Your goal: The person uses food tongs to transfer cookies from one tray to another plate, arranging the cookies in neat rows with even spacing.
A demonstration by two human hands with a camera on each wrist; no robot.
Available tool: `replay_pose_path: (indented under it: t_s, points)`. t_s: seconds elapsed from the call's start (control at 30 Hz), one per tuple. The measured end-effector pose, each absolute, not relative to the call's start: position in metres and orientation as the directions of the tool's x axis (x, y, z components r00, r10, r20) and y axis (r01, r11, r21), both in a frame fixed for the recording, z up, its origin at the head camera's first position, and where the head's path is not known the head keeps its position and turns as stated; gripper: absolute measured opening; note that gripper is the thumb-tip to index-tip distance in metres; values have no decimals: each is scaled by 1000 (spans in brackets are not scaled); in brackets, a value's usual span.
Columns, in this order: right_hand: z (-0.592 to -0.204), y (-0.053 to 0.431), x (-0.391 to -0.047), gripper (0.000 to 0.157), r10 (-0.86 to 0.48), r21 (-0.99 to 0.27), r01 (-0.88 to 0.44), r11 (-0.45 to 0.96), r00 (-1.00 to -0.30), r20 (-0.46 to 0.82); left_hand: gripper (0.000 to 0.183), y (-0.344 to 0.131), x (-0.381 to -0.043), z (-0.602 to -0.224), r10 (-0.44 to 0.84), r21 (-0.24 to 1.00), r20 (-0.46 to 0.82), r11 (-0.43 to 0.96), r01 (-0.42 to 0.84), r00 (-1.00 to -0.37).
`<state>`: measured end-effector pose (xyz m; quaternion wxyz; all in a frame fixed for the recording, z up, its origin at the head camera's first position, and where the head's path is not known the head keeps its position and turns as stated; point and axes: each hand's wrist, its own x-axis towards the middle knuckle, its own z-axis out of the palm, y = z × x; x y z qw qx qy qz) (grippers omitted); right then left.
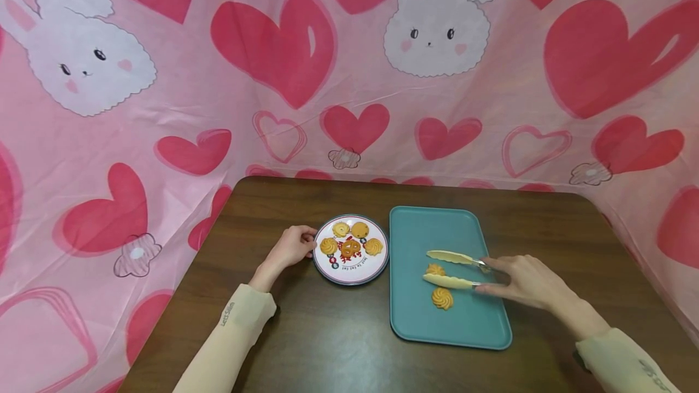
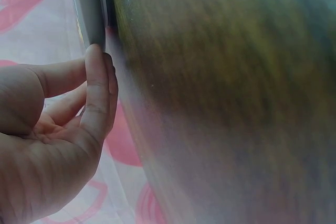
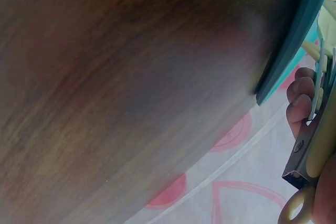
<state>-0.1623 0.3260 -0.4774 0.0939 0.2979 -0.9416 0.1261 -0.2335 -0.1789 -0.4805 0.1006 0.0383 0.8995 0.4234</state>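
At its left rim, the round white plate (image 1: 357, 273) is pinched between the thumb and fingers of my left hand (image 1: 290, 247). The left wrist view shows the fingertips (image 2: 94, 59) right at the plate's edge. Several golden cookies (image 1: 374, 247) lie on the plate. My right hand (image 1: 526, 281) holds metal tongs (image 1: 449, 282) with cream tips over the teal tray (image 1: 431, 229). The tips stand apart, with one swirled cookie (image 1: 435, 269) between them in the head view, partly hidden by the nearer tip. A second swirled cookie (image 1: 442, 298) lies just in front of the tongs.
Plate and tray stand side by side on a brown wooden table (image 1: 317, 332), a narrow gap between them. Behind the table and at its sides hangs a pink cloth (image 1: 360, 90) with hearts and rabbits.
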Motion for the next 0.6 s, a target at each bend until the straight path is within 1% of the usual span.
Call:
replay_pose_path:
  t_s: [0.3,0.6]
  points:
    - [-479,327,-160,64,-525,-193,-570,799,-817,238,31,-178,-233,-480,150,767,-143,641,-14,-978]
    - [-483,327,-161,60,-536,-184,-589,787,-800,269,32,-177,-234,-481,145,767,-149,642,-21,-978]
